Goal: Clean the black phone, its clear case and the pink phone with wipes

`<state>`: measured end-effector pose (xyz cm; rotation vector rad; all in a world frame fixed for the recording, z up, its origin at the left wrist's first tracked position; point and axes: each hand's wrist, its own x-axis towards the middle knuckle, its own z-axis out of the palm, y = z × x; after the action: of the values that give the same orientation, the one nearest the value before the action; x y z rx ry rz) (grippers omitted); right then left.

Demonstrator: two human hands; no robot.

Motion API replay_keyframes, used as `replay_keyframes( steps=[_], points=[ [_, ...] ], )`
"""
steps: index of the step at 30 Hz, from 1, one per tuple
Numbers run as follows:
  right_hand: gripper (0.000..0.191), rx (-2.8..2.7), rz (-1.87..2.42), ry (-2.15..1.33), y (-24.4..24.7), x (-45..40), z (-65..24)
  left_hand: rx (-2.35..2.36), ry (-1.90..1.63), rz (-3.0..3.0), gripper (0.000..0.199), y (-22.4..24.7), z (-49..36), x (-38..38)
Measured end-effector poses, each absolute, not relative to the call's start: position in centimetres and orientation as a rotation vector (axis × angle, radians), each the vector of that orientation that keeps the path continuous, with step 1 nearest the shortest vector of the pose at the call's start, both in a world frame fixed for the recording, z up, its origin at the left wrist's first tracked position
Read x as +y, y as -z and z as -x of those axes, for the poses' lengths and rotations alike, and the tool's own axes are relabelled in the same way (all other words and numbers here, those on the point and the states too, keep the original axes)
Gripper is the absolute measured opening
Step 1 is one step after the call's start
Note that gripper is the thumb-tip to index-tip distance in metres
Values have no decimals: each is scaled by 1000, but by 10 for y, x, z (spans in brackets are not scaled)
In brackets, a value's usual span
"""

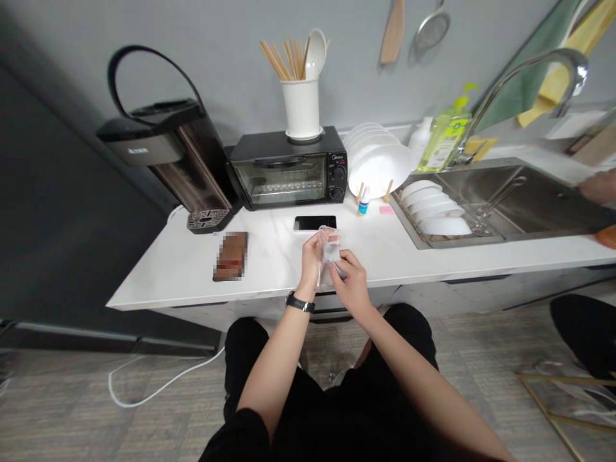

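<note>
From my seat at the far end of the feed, I have the left hand grasping the long side of a clear plastic case, held up over the front edge of the white counter. The right hand comes in from the other side, thumb and fingers pinched on a small pale piece that lies against the case. It could be a wipe or a slip of paper; the clear plastic over it is too blurred for me to settle that.

For good work here, I want the left hand as the steady one: fingers along the rim, firm enough to stop a twist, light enough that the thin wall doesn't bow. The right fingertips should do the moving, pressing flat and evenly rather than digging in at a corner. I'd support the case from behind wherever the right hand pushes, since thin plastic probably flexes and springs away.

Height matters too. Bringing both hands a little farther in over the counter would give a drop somewhere safe to land, though the black phone lies just beyond the fingers and deserves some room.
</note>
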<state>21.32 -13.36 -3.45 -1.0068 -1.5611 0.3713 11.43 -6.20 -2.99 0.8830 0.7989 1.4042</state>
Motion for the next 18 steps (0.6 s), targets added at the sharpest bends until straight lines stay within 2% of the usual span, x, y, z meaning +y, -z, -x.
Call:
replay_keyframes(
  steps=[1,5,6,11,18],
  points=[
    [19,-1552,1016,-353,35,-130,-213,798,-1372,-848,37,29,-111,-60],
    [21,-1516,1077,-352,38,-119,-217,654,-1001,-613,76,22,-89,-55],
    [21,-1522,1094,-358,40,-118,-218,588,-945,-579,79,21,-84,-56],
    [18,-1584,1121,-404,44,-113,-225,489,-937,-585,55,24,-76,-64],
    [19,-1663,1195,-110,13,-57,-240,512,-943,-540,60,33,-75,-64]
  ],
)
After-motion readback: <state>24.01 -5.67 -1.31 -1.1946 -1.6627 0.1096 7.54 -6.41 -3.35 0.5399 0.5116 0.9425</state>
